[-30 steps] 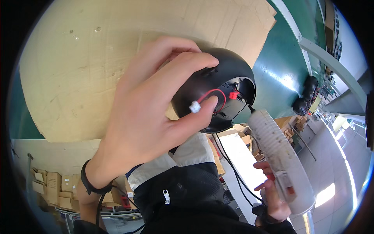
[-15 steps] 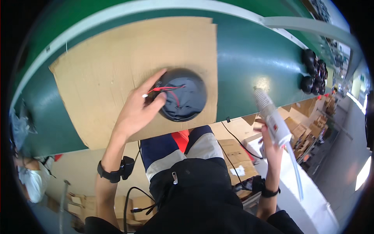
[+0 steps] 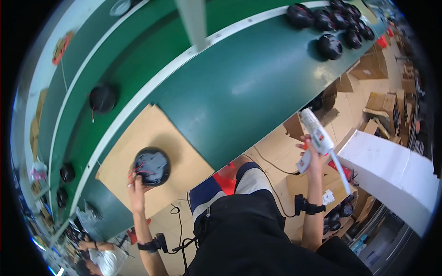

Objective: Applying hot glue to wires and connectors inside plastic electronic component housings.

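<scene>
A black round shell (image 3: 161, 162) with a dark inside and thin red wires (image 3: 143, 171) rests on a cardboard sheet (image 3: 179, 168). My left hand (image 3: 137, 193) grips its near left rim, fingers by the wires. Off to the right, past the table's edge, a white hot glue gun (image 3: 320, 140) is in my right hand (image 3: 315, 161). Its ribbed nozzle tilts up and to the left, and a pale glue stick (image 3: 341, 172) sticks out at the back.
Several black round shells (image 3: 330, 47) stand at the table's far right end. Beyond a pale rail (image 3: 138, 102), another shell (image 3: 102, 99) sits on a green belt. Right of me are a white box (image 3: 391, 161) and cartons (image 3: 368, 64). Another person (image 3: 108, 260) is at lower left.
The view has turned to the right, bringing the shells at the far end and the belt into sight. My left hand stays at the shell's rim; the glue gun remains in my right hand.
</scene>
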A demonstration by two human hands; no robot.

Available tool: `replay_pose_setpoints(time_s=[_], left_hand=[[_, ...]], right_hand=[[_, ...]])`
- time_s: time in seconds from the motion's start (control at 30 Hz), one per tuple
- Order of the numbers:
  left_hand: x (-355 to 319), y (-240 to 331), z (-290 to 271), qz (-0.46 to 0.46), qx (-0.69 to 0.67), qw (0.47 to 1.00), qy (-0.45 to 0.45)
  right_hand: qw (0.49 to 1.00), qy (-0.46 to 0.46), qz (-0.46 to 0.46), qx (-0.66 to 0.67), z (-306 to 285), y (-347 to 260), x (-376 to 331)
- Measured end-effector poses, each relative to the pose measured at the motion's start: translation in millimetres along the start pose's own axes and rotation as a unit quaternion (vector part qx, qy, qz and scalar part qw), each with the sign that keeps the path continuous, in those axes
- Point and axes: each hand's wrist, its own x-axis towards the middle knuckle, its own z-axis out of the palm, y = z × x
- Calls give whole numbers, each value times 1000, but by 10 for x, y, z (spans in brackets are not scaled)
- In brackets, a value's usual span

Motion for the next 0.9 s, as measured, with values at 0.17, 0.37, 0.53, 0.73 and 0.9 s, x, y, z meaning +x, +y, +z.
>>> replay_pose_setpoints(time_s=[0.17,0.37,0.53,0.73,0.9], left_hand=[[793,577,1863,2,-13,989,-148],[1365,1451,3841,14,-131,958,-254],[1237,1241,3568,179,69,954,-231],[1484,797,1524,263,209,934,123],[2018,1036,261,306,412,785,346]], right_hand=[[997,15,50,54,-141,140,-175],[995,14,51,86,-396,23,-365],[978,-68,73,182,-457,-90,-315],[917,-270,101,276,-114,-236,-175],[851,-389,129,328,338,-355,-294]])
